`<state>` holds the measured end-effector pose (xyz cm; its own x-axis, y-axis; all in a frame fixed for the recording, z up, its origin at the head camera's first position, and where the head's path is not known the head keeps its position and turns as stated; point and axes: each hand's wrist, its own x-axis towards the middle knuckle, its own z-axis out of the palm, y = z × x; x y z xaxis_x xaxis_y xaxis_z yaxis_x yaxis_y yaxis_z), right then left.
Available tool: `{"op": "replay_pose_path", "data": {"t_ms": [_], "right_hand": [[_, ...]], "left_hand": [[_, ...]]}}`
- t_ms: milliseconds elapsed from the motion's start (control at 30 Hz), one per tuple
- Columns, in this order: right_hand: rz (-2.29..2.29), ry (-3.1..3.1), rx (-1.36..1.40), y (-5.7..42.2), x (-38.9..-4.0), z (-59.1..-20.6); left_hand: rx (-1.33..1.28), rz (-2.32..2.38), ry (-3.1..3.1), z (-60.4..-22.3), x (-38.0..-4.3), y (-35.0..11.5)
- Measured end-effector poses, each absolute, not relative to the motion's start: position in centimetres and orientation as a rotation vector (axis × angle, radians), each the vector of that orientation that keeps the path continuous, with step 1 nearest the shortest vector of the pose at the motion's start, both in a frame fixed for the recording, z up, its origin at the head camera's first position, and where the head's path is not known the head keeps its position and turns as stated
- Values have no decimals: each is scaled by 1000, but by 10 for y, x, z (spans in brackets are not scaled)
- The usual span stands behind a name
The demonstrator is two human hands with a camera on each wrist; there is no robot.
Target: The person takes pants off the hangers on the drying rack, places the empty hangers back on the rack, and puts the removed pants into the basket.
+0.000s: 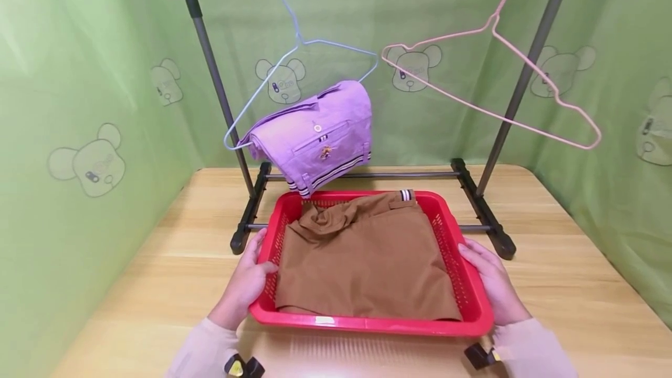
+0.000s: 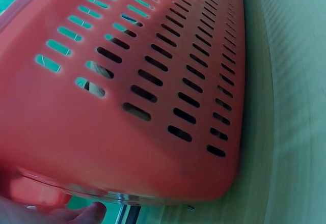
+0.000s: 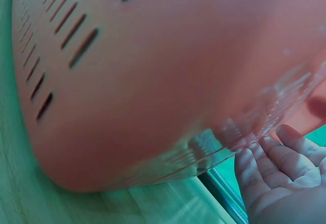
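Note:
Both hands hold a red plastic basket (image 1: 399, 325) by its two short sides. My left hand (image 1: 247, 282) grips the left rim, thumb hooked over the edge and the other fingers outside. On the right rim, my right hand (image 1: 492, 282) has its thumb on top; in the right wrist view its fingers (image 3: 285, 155) curl up under the rim. Folded flat inside lies a brown garment (image 1: 362, 267) with a small striped band at its top edge. The left wrist view shows the basket's slotted wall (image 2: 168, 81) close to the wooden table (image 2: 285, 132).
Behind the basket stands a dark metal rack (image 1: 210, 57). From its bar hang a blue hanger (image 1: 257, 89) carrying a folded purple garment (image 1: 341, 127) and a bare pink hanger (image 1: 467, 104). Green cloth (image 1: 89, 232) with bear prints surrounds the wooden table (image 1: 173, 261).

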<state>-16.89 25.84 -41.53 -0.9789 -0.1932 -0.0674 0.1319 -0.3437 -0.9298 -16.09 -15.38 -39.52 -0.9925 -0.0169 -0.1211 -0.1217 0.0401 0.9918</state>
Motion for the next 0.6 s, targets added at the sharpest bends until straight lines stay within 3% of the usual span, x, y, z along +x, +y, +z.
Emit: {"op": "replay_pose_path", "data": {"t_ms": [367, 600], "right_hand": [[-2452, 1731, -79, 259, -166, -417], [-2414, 1718, -45, 256, -167, -415]], "left_hand": [[-84, 2047, 2294, -392, -164, -159], [-26, 2092, 2306, -370, -174, -177]]}}
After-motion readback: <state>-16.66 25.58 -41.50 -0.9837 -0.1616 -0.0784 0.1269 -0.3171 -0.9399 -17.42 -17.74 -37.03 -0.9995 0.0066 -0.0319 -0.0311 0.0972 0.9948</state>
